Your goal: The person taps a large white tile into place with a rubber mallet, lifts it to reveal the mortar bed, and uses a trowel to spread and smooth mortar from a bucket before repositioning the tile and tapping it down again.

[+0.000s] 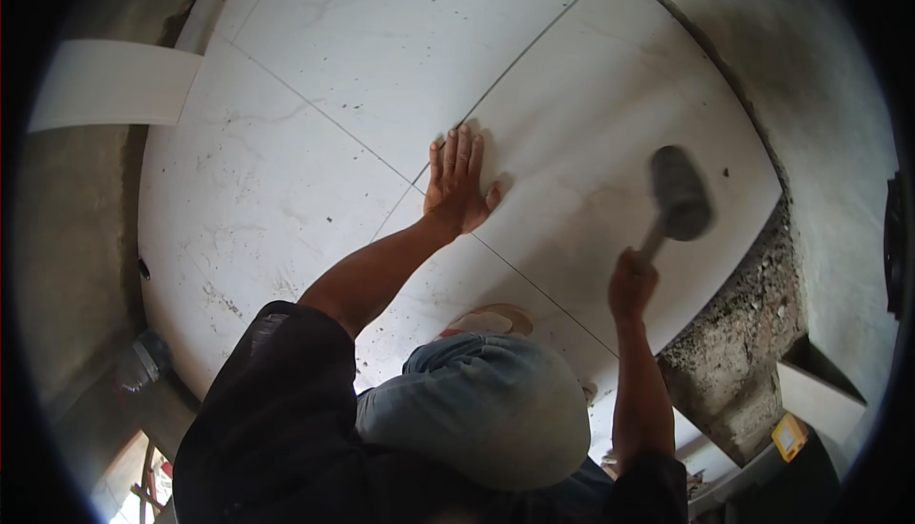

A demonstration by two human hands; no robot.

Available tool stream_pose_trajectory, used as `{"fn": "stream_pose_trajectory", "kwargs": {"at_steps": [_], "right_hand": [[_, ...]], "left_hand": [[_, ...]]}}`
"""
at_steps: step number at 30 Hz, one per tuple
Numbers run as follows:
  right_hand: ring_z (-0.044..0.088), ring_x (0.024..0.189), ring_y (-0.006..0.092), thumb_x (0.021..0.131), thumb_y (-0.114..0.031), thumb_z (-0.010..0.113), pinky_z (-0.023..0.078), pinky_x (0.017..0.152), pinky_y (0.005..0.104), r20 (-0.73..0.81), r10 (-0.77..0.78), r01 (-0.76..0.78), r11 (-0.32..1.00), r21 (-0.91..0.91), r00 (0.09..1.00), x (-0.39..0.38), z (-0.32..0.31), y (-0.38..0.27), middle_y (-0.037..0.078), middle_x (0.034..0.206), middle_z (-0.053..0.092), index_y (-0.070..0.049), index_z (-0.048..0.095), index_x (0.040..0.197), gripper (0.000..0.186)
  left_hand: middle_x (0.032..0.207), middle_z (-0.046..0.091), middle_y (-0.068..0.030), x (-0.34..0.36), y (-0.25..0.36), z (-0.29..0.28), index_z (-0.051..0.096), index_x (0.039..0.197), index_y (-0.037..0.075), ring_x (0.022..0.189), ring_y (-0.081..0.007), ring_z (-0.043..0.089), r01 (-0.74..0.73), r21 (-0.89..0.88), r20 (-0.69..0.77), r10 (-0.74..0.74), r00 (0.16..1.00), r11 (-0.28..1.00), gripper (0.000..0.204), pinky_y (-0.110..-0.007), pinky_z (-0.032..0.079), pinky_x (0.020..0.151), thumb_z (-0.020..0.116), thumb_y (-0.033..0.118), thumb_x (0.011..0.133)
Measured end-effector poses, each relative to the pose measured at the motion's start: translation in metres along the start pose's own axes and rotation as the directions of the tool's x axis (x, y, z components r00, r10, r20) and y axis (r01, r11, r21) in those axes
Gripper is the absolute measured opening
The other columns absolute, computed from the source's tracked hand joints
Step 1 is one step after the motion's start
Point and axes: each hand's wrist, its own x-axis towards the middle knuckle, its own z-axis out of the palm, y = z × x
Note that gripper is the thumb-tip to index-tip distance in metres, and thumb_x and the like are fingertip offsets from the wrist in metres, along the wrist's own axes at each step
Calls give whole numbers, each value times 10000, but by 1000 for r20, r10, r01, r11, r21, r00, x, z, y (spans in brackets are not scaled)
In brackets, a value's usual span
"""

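My left hand (457, 184) lies flat on the white floor tiles, fingers spread, close to the corner where several tile joints meet. Around the handle of a rubber mallet (681, 192) my right hand (633, 286) is closed. The mallet's dark head is slightly blurred and appears over the right-hand tile (591, 133); whether it touches the tile I cannot tell. Grey marbling and scattered dark crumbs mark the large left tile (276, 181). Below my left hand, my bent knee in blue jeans (496, 410) and a sandalled foot (491, 321) show.
Grey plastered walls (820, 76) border the tiles. At the right, rough mortar (739, 333) lies exposed beside the tile edge. A yellow object (789, 436) sits at lower right, near a pale tile piece (820, 398). A white strip (119, 83) juts in at upper left; a clear plastic container (141, 362) stands lower left.
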Motion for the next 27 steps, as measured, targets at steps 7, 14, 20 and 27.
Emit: {"fn": "stream_pose_trajectory", "kwargs": {"at_steps": [7,14,20,27], "right_hand": [[531,491,223,829,-148,593,425,521,391,5,-6,6,1000,-29,1000,6,-6,-9,189,567,543,39,565,713,222],[513,483,202,847,-170,594,418,512,376,5,25,-25,1000,1,1000,25,-9,-11,152,537,532,47,556,685,273],[566,525,252,854,-178,578,441,548,400,31,118,-117,993,-23,993,54,-33,-68,203,582,573,71,570,735,276],[524,482,207,870,-187,565,414,505,378,16,87,-87,996,5,996,76,-37,-64,139,541,560,48,555,702,289]], "left_hand": [[1559,87,-237,44,14,-1,146,1497,-4,1460,-360,36,-38,16,-89,40,995,999,806,-511,26,1173,341,534,930],[1564,74,-224,104,30,-22,133,1503,11,1463,-348,33,-110,60,-117,116,986,992,808,-511,33,1173,332,543,928],[1571,63,-209,154,35,-30,119,1507,18,1467,-333,27,-153,88,-137,164,977,984,814,-503,32,1175,308,558,928],[1574,64,-199,215,60,-48,108,1514,38,1469,-322,28,-194,98,-146,207,967,976,806,-490,41,1178,302,561,932]]}}
